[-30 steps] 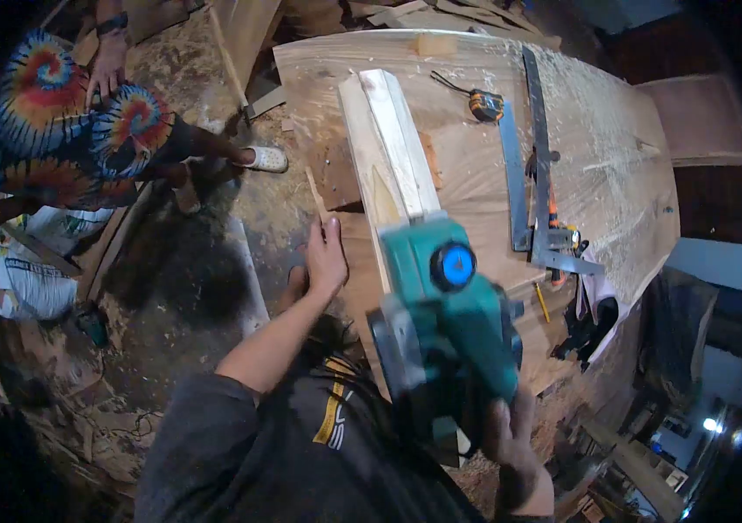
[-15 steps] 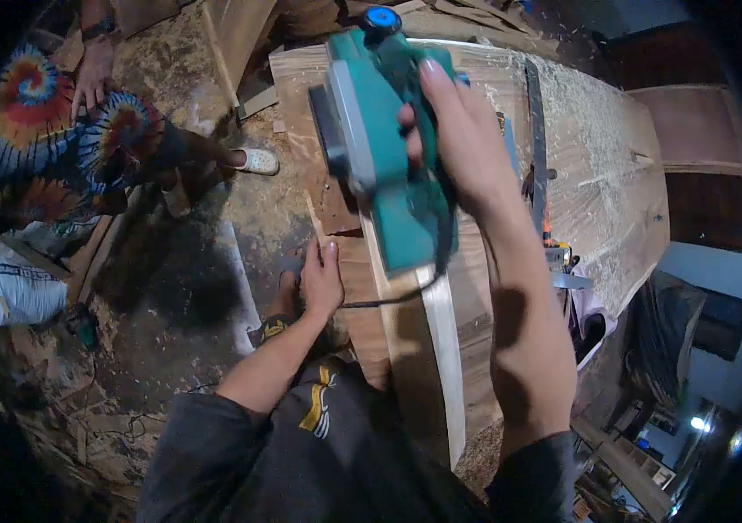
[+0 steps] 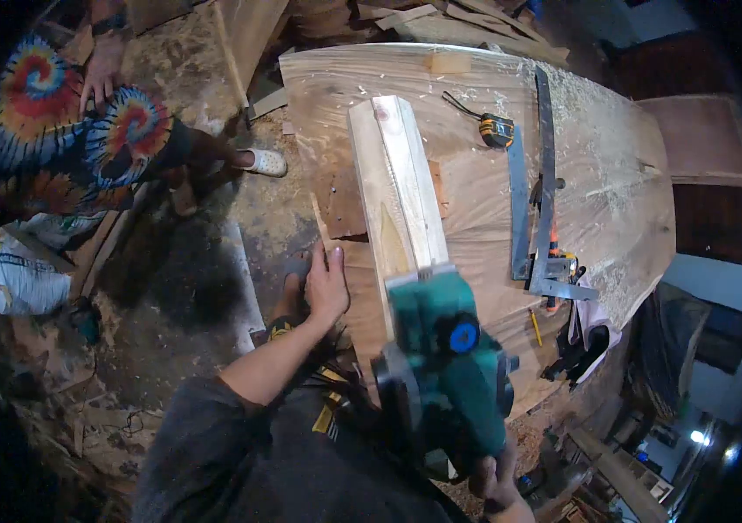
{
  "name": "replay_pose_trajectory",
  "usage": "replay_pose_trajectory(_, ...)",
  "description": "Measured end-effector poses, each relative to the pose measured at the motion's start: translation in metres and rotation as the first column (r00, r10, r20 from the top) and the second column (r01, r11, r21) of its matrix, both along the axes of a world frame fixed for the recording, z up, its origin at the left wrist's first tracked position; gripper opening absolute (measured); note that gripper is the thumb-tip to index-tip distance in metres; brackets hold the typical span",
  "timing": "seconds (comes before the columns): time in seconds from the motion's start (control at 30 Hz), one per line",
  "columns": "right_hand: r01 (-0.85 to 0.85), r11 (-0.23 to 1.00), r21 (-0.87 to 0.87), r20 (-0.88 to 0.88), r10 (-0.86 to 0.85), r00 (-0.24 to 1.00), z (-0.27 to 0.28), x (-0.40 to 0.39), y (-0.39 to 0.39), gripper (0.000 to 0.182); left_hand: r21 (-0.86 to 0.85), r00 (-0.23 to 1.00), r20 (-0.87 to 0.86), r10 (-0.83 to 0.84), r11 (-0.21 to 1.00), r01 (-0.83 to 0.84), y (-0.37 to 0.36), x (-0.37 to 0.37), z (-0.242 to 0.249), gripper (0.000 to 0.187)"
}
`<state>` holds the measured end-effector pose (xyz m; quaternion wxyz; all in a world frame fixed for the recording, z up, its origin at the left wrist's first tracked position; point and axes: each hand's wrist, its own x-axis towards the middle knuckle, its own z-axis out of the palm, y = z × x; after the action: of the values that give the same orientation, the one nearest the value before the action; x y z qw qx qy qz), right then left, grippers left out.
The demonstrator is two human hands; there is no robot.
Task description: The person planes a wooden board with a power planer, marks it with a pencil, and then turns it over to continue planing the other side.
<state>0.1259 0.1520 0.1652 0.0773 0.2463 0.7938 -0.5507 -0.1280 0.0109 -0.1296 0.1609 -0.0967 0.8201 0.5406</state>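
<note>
A green electric planer point(image 3: 449, 349) sits over the near part of a long pale timber piece point(image 3: 401, 183). My right hand point(image 3: 497, 484) is at the planer's rear end, closed on it, with most of the fingers hidden behind the tool. The timber lies lengthwise on a broad wooden board point(image 3: 476, 209). At the board's left edge, my left hand point(image 3: 327, 283) touches a thin wooden strip point(image 3: 320, 222); its fingers are close together and the grip is partly hidden. A brown wood block point(image 3: 345, 200) shows beside the timber.
A tape measure point(image 3: 496, 131), metal squares point(image 3: 545, 174) and a yellow pencil point(image 3: 536, 327) lie on the board's right side, among shavings. A cloth point(image 3: 593, 331) hangs at its edge. Another person point(image 3: 74, 131) in patterned clothing is at the left; a white sack point(image 3: 22, 275) stands below.
The planer and my right hand have moved from the timber's far end down toward my body, uncovering the timber's top and the tape measure. My left hand has barely moved.
</note>
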Motion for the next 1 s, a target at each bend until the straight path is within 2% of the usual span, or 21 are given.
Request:
replay_pose_trajectory(0.07, 0.076, 0.985, -0.156, 0.106, -0.059, 0.993, 0.004, -0.043, 0.000, 0.058, 0.022, 0.999, -0.035, 0.019, 1.000, -0.019, 0.003, 0.000, 0.002, 0.049)
replay_pose_trajectory(0.13, -0.077, 0.996, 0.044, 0.043, 0.075, 0.996, -0.008, -0.096, 0.012, 0.044, 0.087, 1.000, 0.004, 0.002, 0.996, -0.003, 0.000, -0.005, 0.017, 0.047)
replay_pose_trajectory(0.17, -0.117, 0.975, 0.191, -0.071, 0.133, 0.989, -0.015, -0.138, 0.015, 0.040, 0.121, 1.000, 0.023, -0.007, 0.993, 0.005, -0.001, -0.007, 0.022, 0.047)
replay_pose_trajectory(0.2, -0.122, 0.929, 0.351, -0.172, 0.191, 0.966, -0.023, -0.179, 0.018, 0.037, 0.128, 0.999, -0.049, 0.005, 0.992, 0.001, -0.001, -0.005, 0.015, 0.046)
replay_pose_trajectory(0.27, -0.014, 0.993, 0.116, -0.111, 0.027, 0.993, -0.015, -0.265, 0.018, 0.037, 0.148, 0.981, -0.191, 0.021, 0.989, 0.008, 0.001, 0.003, -0.007, 0.045)
replay_pose_trajectory(0.3, 0.062, 0.998, 0.005, -0.071, -0.062, 0.996, -0.011, -0.308, 0.018, 0.039, 0.020, 0.999, -0.031, 0.017, 1.000, -0.016, 0.002, 0.000, 0.013, 0.045)
replay_pose_trajectory(0.33, 0.042, 0.986, 0.160, -0.276, 0.004, 0.961, -0.020, -0.343, 0.020, 0.047, 0.033, 0.999, -0.053, 0.004, 0.999, -0.002, 0.002, 0.001, 0.002, 0.045)
replay_pose_trajectory(0.37, 0.044, 0.990, 0.132, -0.252, -0.009, 0.968, -0.020, -0.370, 0.023, 0.047, 0.047, 0.997, -0.078, -0.008, 0.999, 0.012, -0.003, 0.002, -0.020, 0.045)
replay_pose_trajectory(0.43, 0.021, 0.998, 0.056, -0.349, 0.000, 0.937, -0.032, -0.392, 0.030, 0.045, 0.051, 0.997, -0.080, -0.007, 0.999, 0.011, -0.002, 0.003, -0.023, 0.045)
replay_pose_trajectory(0.53, -0.062, 0.987, 0.151, -0.351, 0.112, 0.930, -0.031, -0.357, 0.031, 0.041, 0.172, 0.996, -0.084, 0.033, 0.985, -0.018, 0.002, -0.002, 0.012, 0.042)
replay_pose_trajectory(0.57, -0.074, 0.981, 0.182, -0.237, 0.117, 0.964, -0.015, -0.328, 0.027, 0.037, 0.188, 0.994, -0.098, 0.038, 0.982, -0.019, 0.001, -0.001, 0.009, 0.042)
replay_pose_trajectory(0.6, -0.079, 0.982, 0.173, -0.357, 0.137, 0.924, -0.027, -0.299, 0.027, 0.034, 0.203, 0.993, -0.113, 0.040, 0.979, -0.017, 0.001, 0.000, 0.003, 0.041)
replay_pose_trajectory(0.67, 0.004, 0.999, 0.048, -0.056, -0.001, 0.998, -0.004, -0.223, 0.014, 0.031, 0.225, 0.994, -0.099, 0.035, 0.974, -0.012, 0.001, 0.002, -0.007, 0.040)
replay_pose_trajectory(0.7, -0.116, 0.913, 0.390, -0.224, 0.216, 0.950, -0.007, -0.181, 0.013, 0.031, 0.231, 0.997, -0.070, 0.031, 0.973, -0.014, 0.000, 0.000, -0.013, 0.040)
replay_pose_trajectory(0.73, -0.069, 0.976, 0.207, -0.175, 0.106, 0.979, -0.012, -0.129, 0.009, 0.040, 0.235, 0.999, -0.043, 0.029, 0.972, -0.018, -0.002, -0.001, -0.016, 0.040)
replay_pose_trajectory(0.77, 0.018, 0.999, 0.030, -0.111, -0.014, 0.994, -0.016, -0.078, 0.004, 0.049, 0.171, 0.991, -0.125, 0.053, 0.985, -0.031, 0.003, 0.000, 0.007, 0.041)
replay_pose_trajectory(0.8, -0.090, 0.996, -0.019, 0.096, 0.092, 0.991, 0.002, -0.037, 0.009, 0.059, 0.135, 0.992, -0.115, 0.044, 0.990, -0.029, 0.003, 0.002, 0.005, 0.042)
replay_pose_trajectory(0.87, 0.115, 0.993, -0.027, 0.175, -0.109, 0.979, 0.012, 0.036, -0.010, 0.060, 0.063, 0.995, -0.098, 0.037, 0.997, -0.031, 0.003, 0.000, -0.006, 0.042)
replay_pose_trajectory(0.93, 0.307, 0.940, -0.152, 0.295, -0.253, 0.921, 0.008, 0.096, -0.015, 0.059, 0.050, 0.996, -0.078, 0.032, 0.998, -0.028, 0.003, -0.002, -0.010, 0.047)
replay_pose_trajectory(1.0, 0.277, 0.959, -0.062, 0.297, -0.248, 0.922, 0.025, 0.070, -0.023, 0.041, 0.070, 1.000, -0.027, 0.000, 0.998, 0.002, 0.001, 0.000, -0.001, 0.049)
